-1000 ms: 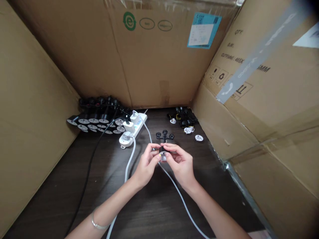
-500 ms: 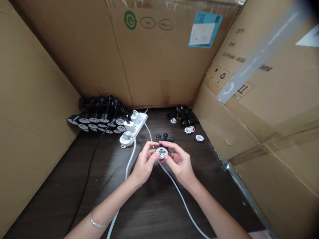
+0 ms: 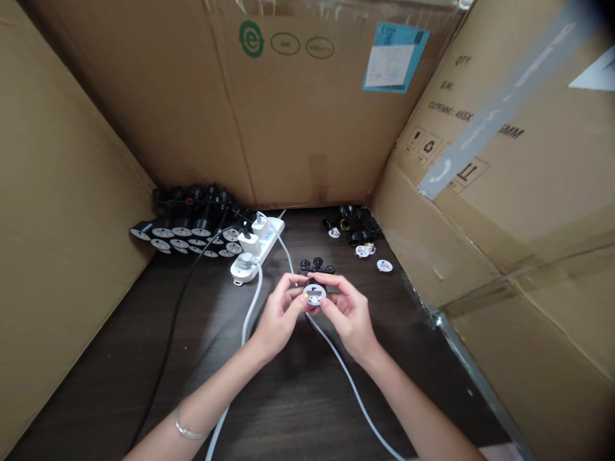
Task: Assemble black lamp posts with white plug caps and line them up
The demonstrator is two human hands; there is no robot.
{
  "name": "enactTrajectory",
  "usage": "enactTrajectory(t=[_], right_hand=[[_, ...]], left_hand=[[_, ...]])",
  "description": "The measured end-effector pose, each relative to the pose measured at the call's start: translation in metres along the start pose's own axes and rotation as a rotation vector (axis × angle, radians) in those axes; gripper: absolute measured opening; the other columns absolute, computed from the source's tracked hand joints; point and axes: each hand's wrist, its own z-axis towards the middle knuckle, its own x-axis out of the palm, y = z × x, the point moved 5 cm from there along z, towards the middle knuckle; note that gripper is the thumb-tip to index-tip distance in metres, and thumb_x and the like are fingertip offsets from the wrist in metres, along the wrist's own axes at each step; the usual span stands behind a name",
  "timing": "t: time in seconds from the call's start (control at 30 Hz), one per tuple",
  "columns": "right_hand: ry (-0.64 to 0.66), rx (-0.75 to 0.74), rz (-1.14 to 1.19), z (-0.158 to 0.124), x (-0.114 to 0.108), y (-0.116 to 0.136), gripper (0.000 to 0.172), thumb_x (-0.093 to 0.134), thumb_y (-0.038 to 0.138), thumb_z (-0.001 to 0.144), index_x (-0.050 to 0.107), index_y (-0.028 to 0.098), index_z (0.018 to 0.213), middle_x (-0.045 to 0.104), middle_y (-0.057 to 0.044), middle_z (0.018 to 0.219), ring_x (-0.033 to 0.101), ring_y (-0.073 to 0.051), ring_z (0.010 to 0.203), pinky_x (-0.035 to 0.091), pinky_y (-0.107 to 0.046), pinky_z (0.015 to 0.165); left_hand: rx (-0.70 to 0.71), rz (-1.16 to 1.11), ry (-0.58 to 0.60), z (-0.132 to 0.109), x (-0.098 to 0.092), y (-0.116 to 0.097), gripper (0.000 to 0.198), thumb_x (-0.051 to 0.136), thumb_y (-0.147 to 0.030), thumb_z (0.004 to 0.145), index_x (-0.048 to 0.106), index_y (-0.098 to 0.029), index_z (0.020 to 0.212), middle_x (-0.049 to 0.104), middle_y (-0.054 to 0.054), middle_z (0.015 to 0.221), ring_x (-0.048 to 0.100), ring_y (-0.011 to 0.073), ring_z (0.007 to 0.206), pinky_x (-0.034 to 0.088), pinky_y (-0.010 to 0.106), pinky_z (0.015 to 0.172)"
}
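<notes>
Between both hands is a black part with a round white end plate [image 3: 314,295], its slotted face turned up toward me. My left hand [image 3: 283,310] grips it from the left, thumb at the plate's edge beside a small yellow spot. From the other side my right hand [image 3: 349,314] pinches it, thumb on the lower right rim. The far side of the part is hidden by my fingers. Just beyond the fingertips show black three-lobed ends [image 3: 318,264]; they look joined to the held part, though the join is covered.
At back left lies a stack of black cylinders with white end plates [image 3: 181,232]. A white power strip [image 3: 259,250] with plugs and cables stands near it. At back right are black parts with yellow wires [image 3: 360,230] and a loose white disc [image 3: 384,266]. Cardboard boxes [image 3: 307,121] wall the table.
The held part has tilted slightly and shifted a little to the right, and its black ends have moved a touch. Both hands keep their grip.
</notes>
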Motion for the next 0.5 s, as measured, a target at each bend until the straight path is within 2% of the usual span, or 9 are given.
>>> enactTrajectory(t=[0.17,0.5], right_hand=[[-0.023,0.018,-0.028,-0.0009,-0.0009,-0.0032,0.02,0.056,0.024,0.082,0.059,0.018,0.101,0.056,-0.009,0.114,0.064,-0.017,0.079,0.058,-0.028,0.063],[-0.023,0.008,-0.036,-0.0004,0.0,-0.0021,0.017,0.058,0.021,0.081,0.059,0.018,0.098,0.055,-0.009,0.114,0.064,-0.018,0.084,0.059,-0.03,0.065]], left_hand=[[0.0,0.003,-0.009,-0.0013,-0.0004,0.0008,0.021,0.054,-0.029,0.082,0.047,-0.017,0.097,0.064,0.002,0.081,0.06,0.0108,0.072,0.047,0.021,0.066],[0.003,0.066,-0.007,-0.0015,-0.0017,0.0048,0.023,0.051,-0.031,0.085,0.044,-0.016,0.1,0.065,0.003,0.083,0.061,0.012,0.072,0.048,0.023,0.066]])
